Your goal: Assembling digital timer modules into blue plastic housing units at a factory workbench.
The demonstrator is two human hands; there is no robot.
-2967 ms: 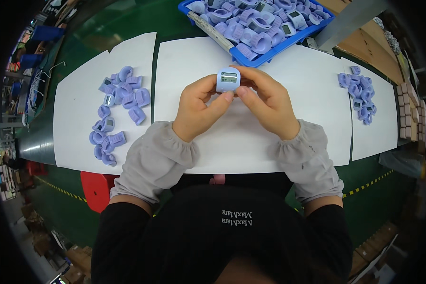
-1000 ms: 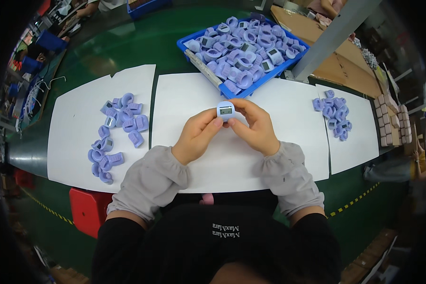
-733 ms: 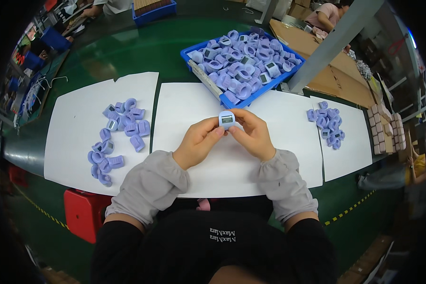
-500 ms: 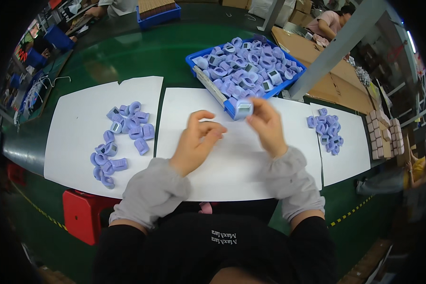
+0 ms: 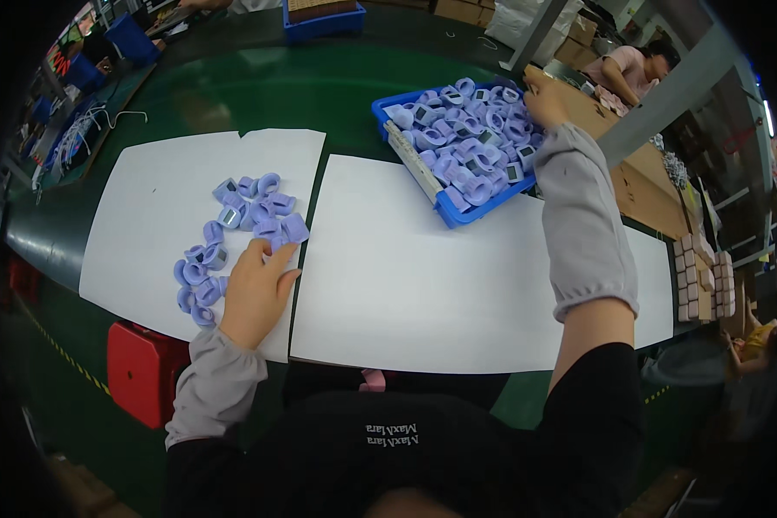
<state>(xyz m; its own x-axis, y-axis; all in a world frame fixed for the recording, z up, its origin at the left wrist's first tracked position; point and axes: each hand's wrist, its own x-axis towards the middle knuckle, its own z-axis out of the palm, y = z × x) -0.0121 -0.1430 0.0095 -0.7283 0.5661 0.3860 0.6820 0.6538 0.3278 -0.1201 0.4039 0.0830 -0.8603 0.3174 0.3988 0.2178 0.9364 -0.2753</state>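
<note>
My left hand [image 5: 257, 289] is at the near right edge of the loose group of lilac ring-shaped devices [image 5: 259, 211] on the left white sheet. Its thumb and fingers are apart, and the fingertips touch the nearest pieces. One piece there may be hidden under the hand. My right hand [image 5: 547, 97] is stretched out to the far right corner of the blue bin [image 5: 457, 220]. That bin is heaped with the same lilac devices [image 5: 470, 147], several with a small grey screen. What the right fingers touch cannot be made out.
White sheets [image 5: 423, 285] cover the near part of the green table [image 5: 207, 95]. A grey post [image 5: 665, 95] rises right of the bin, beside brown cardboard [image 5: 643, 186]. Stacked pale blocks [image 5: 699, 276] stand far right. A red stool [image 5: 142, 371] is below left; another person [image 5: 626, 69] sits at back right.
My left hand has moved left to the loose group. The right hand has gone up and right to the bin's far corner; the device it held no longer shows. The view has shifted.
</note>
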